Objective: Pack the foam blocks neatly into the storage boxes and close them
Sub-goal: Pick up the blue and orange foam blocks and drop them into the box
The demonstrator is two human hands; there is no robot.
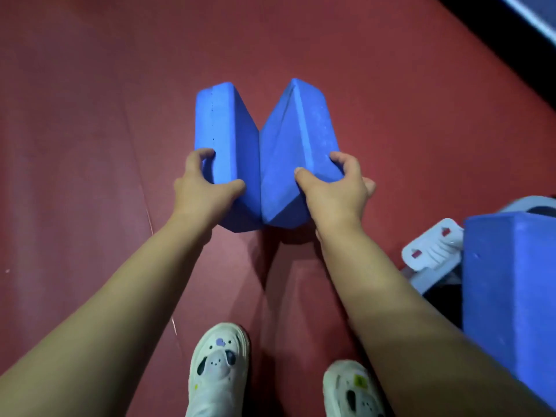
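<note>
Two blue foam blocks are held side by side above the red floor, their near inner edges touching and their far ends spread apart. My left hand point(202, 182) grips the near end of the left foam block point(224, 127). My right hand point(334, 188) grips the near end of the right foam block point(293, 136). A third blue foam block point(508, 296) stands upright at the right edge, in or beside a storage box point(433, 275) with a white rim and a white latch point(433, 245). Most of the box is hidden.
Red floor mats point(90, 145) with a seam running diagonally cover the ground. My two white shoes point(219, 371) stand at the bottom centre. A dark strip with a pale edge point(529, 16) crosses the top right corner.
</note>
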